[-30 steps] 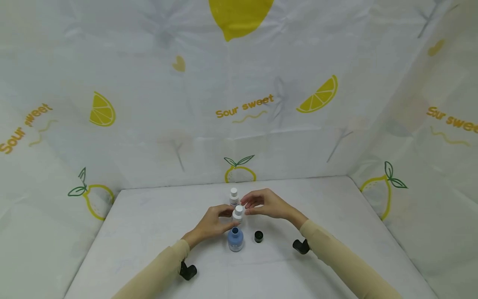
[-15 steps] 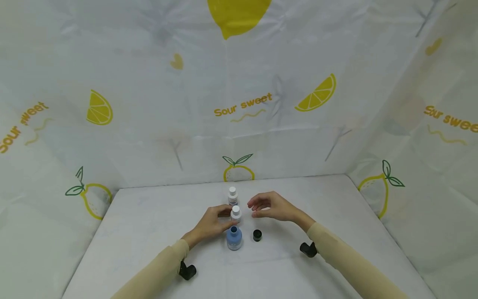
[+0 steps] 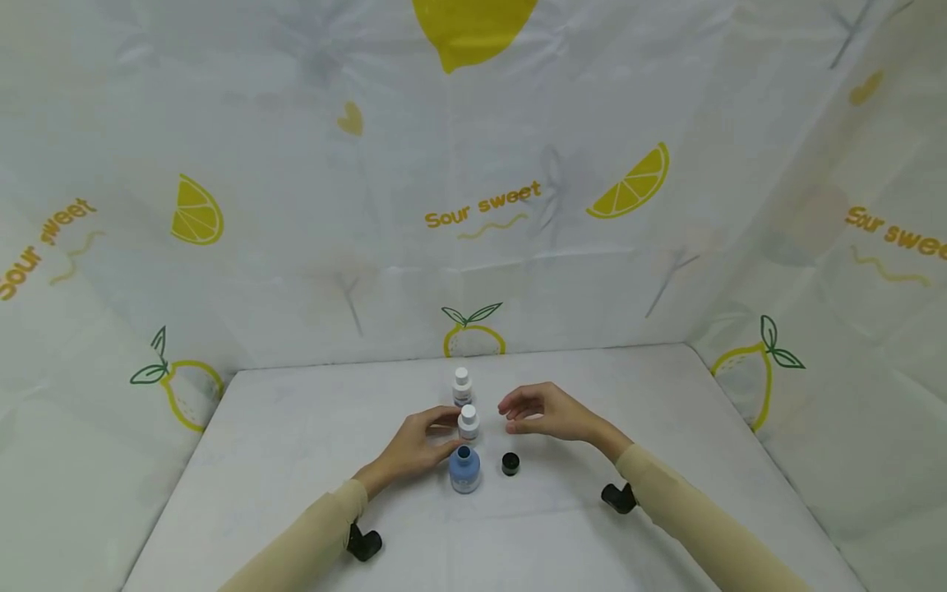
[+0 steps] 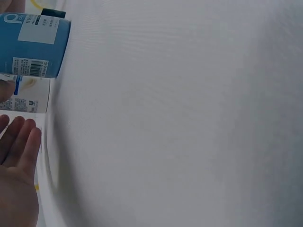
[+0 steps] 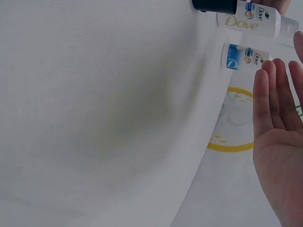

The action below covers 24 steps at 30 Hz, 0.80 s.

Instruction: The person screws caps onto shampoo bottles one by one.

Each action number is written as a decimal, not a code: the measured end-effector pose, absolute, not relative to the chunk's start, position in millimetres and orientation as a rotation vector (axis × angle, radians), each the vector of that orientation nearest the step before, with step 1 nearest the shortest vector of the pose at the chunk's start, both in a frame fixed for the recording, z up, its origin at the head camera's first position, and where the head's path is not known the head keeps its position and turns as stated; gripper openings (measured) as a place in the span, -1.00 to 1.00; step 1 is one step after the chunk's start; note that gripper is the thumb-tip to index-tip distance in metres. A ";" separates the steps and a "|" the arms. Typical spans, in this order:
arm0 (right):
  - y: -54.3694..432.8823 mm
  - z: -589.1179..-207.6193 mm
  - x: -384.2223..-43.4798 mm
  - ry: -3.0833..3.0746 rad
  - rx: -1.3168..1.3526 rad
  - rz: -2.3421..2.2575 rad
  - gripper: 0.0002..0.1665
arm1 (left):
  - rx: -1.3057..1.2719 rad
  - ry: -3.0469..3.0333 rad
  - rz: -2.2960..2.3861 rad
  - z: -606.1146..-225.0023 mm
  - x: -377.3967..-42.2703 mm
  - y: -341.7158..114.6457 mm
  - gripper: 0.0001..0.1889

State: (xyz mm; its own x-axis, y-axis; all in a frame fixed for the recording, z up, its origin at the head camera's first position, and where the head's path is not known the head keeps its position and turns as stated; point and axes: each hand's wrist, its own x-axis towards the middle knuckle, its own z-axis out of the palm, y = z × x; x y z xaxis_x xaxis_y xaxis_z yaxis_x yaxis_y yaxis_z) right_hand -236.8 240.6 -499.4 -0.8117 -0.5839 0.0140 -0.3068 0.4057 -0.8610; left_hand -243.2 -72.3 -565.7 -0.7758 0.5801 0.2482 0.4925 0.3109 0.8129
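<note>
Three bottles stand upright in a line. Farthest is a white bottle (image 3: pixel 462 388) with a white cap. A second white-capped Dove bottle (image 3: pixel 468 426) is in the middle, and an uncapped blue bottle (image 3: pixel 464 472) is nearest. My left hand (image 3: pixel 414 444) is at the middle bottle's left side, fingers behind it and thumb in front; in the left wrist view the fingers (image 4: pixel 31 142) are extended and the thumb overlaps the white label. To the right of the bottles my right hand (image 3: pixel 547 411) holds nothing, fingers loosely bent. A black screw cap (image 3: pixel 510 464) rests beside the blue bottle.
The white table (image 3: pixel 311 427) ends at a pale sheet (image 3: pixel 355 312) printed with lemons, which also hangs at both sides. Black wrist cameras (image 3: pixel 620 498) jut from under both sleeves.
My right hand has moved right, away from the white bottles. My left hand has drawn back slightly to the left at the middle bottle. The blue bottle and black cap stay put.
</note>
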 end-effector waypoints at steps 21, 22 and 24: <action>249.4 -524.7 -216.7 2.307 -0.794 -1.149 -0.44 | 1.316 2.309 1.531 -567.1 -214.5 -97.2 -0.57; 248.9 -526.2 -216.1 2.313 -0.804 -1.145 -0.45 | 1.325 2.305 1.533 -566.5 -213.4 -96.1 -0.56; 247.4 -528.6 -214.6 2.326 -0.823 -1.139 -0.47 | 1.339 2.306 1.534 -566.0 -211.8 -94.1 -0.54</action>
State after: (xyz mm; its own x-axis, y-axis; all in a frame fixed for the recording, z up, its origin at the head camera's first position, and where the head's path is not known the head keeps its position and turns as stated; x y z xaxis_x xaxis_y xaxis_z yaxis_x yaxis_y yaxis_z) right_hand -214.6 247.4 -528.6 -0.7362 -0.6678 -0.1097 -0.3228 0.4890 -0.8104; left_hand -211.8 -94.1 -566.0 -0.6197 0.6840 0.3848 0.6192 0.1249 0.7752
